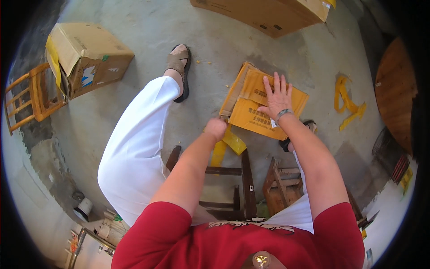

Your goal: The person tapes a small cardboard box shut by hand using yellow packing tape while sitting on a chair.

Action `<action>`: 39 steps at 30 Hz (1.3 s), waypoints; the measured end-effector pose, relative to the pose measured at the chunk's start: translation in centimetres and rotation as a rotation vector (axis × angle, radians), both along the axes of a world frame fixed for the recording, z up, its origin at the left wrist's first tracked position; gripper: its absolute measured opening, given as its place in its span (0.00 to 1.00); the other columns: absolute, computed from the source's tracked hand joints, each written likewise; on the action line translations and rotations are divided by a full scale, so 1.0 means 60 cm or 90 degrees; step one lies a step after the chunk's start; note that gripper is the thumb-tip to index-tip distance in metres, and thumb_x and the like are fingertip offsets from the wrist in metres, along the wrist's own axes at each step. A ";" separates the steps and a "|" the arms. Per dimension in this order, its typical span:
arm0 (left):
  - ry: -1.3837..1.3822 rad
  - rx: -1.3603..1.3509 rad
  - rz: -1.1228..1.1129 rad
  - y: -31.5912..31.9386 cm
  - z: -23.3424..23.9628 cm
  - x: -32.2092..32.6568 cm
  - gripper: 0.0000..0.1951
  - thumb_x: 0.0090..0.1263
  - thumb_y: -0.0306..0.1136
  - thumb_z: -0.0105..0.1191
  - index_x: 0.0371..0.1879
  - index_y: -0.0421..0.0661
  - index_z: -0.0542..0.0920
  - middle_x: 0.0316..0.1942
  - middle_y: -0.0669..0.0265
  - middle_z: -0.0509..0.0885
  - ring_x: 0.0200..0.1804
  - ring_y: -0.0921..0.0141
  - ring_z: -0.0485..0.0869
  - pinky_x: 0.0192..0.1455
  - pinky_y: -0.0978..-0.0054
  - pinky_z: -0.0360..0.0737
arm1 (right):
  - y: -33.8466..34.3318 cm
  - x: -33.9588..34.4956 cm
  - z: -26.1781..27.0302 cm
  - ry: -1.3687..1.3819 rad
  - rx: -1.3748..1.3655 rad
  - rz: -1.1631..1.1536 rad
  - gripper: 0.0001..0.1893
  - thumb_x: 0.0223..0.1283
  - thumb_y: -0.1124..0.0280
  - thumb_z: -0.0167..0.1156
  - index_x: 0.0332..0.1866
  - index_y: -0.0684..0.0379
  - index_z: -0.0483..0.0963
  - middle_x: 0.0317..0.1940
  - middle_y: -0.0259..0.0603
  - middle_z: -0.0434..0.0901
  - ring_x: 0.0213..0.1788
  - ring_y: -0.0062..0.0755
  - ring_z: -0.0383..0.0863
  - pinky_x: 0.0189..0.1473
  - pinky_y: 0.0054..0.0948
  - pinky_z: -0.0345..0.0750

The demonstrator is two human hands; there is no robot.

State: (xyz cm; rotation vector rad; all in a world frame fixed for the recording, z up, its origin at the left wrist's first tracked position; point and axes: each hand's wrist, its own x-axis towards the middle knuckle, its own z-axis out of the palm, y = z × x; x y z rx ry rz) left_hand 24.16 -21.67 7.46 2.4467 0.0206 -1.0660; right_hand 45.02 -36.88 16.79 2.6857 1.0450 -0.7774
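Note:
A flattened yellow-orange cardboard box (255, 116), printed with dark writing, lies tilted in front of me. My right hand (279, 97) rests flat on its upper face, fingers spread, with a bracelet at the wrist. At the box's lower left corner, my left hand (216, 128) is closed in a fist. Yellow packing tape (235, 141) shows on both sides of that fist and hangs below it, so it appears to be gripped there; the fingertips are hidden. Beneath my forearms stands a dark wooden stool frame (248, 178).
A brown carton (100, 57) stands at the left beside a wooden chair (37, 94). Another large carton (262, 16) is at the top. Crumpled yellow tape (347, 99) lies on the concrete floor, near a round wooden board (394, 90). A small wooden stool (282, 188) lies tipped over.

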 end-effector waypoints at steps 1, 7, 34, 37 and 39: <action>-0.029 -0.047 -0.063 -0.011 -0.009 -0.010 0.11 0.50 0.28 0.55 0.35 0.47 0.81 0.42 0.63 0.81 0.48 0.62 0.78 0.49 0.66 0.77 | 0.000 0.000 0.000 0.002 0.003 0.001 0.60 0.33 0.44 0.71 0.72 0.48 0.42 0.71 0.52 0.39 0.71 0.57 0.41 0.67 0.58 0.45; -0.131 -0.112 -0.150 -0.094 -0.009 -0.035 0.19 0.52 0.32 0.55 0.46 0.48 0.77 0.52 0.65 0.76 0.62 0.62 0.66 0.63 0.55 0.61 | -0.001 0.002 -0.007 0.007 0.025 -0.005 0.60 0.32 0.45 0.71 0.72 0.46 0.42 0.71 0.52 0.39 0.71 0.56 0.41 0.67 0.58 0.45; -0.486 -0.295 0.138 0.072 0.461 0.364 0.03 0.58 0.25 0.53 0.30 0.43 0.77 0.24 0.60 0.80 0.28 0.66 0.81 0.31 0.73 0.77 | -0.003 0.015 0.016 0.021 -0.049 0.005 0.51 0.46 0.47 0.64 0.73 0.46 0.40 0.72 0.49 0.37 0.73 0.53 0.37 0.69 0.56 0.39; -0.719 -0.214 -0.055 0.067 0.482 0.377 0.06 0.52 0.23 0.53 0.30 0.43 0.77 0.23 0.65 0.79 0.23 0.68 0.79 0.25 0.71 0.75 | 0.010 0.024 0.058 0.151 -0.142 0.014 0.50 0.48 0.45 0.62 0.73 0.46 0.40 0.72 0.48 0.37 0.73 0.52 0.36 0.70 0.56 0.38; -0.714 -0.171 -0.225 0.032 0.441 0.361 0.08 0.49 0.24 0.53 0.30 0.44 0.77 0.23 0.66 0.78 0.22 0.67 0.77 0.23 0.70 0.73 | -0.012 0.014 0.009 0.141 -0.041 -0.023 0.51 0.48 0.44 0.62 0.73 0.46 0.40 0.72 0.48 0.37 0.73 0.53 0.35 0.69 0.57 0.37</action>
